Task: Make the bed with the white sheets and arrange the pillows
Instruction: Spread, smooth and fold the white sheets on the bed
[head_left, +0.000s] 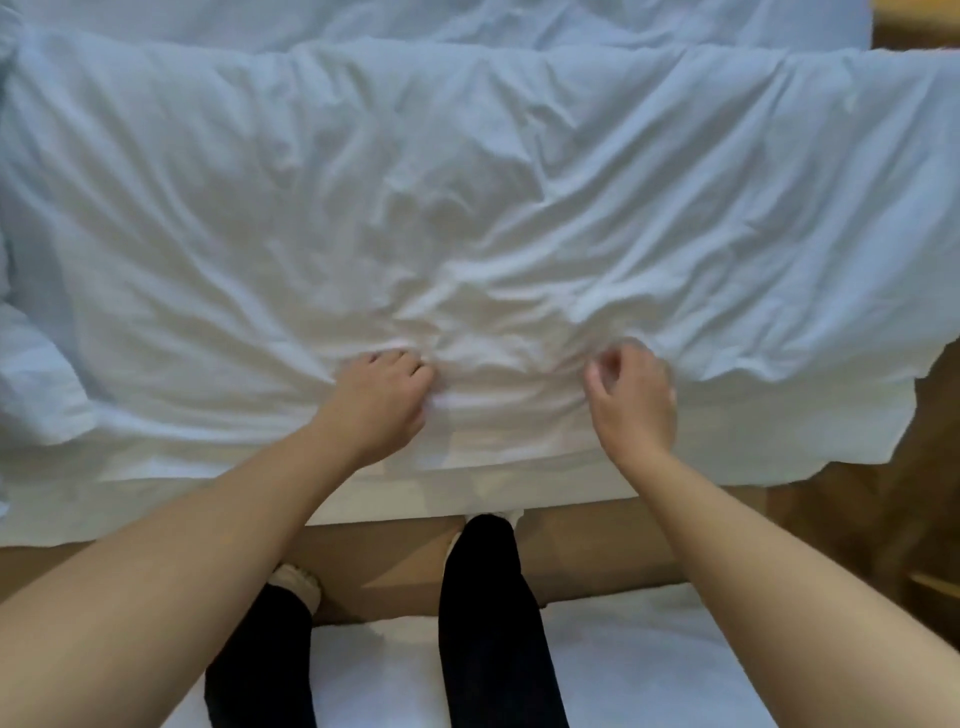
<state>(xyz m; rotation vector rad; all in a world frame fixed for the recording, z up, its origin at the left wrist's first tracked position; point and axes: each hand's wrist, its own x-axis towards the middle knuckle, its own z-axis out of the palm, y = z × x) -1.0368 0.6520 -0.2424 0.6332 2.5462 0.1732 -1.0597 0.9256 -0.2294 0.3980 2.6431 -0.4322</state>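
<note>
While the white duvet (467, 182) lies spread and crumpled over the bed (395, 506), its near hem is seen running along the bed's near edge and overhanging the right corner, where it droops toward the brown floor (857, 519). Near the middle of that near edge the left hand (384, 397) is pressed down on the duvet with its fingers curled into the cloth. A bunch of fabric is gripped there, and creases fan out from the knuckles. The right hand (631, 402) is held near it, further toward the right corner, with a stretch of wrinkled cloth left between the two, so the hands are apart. Its fingers are curled over a raised fold of the duvet, but the hand is blurred, and whether any cloth is pinched cannot be told. Both forearms are bare. Below the bed's near edge two legs in black trousers (488, 613) are seen on the floor, with a pale sock or slipper (298, 582) visible at the left foot. A second white padded surface (623, 654) is seen along the bottom of the view, behind the legs.
</note>
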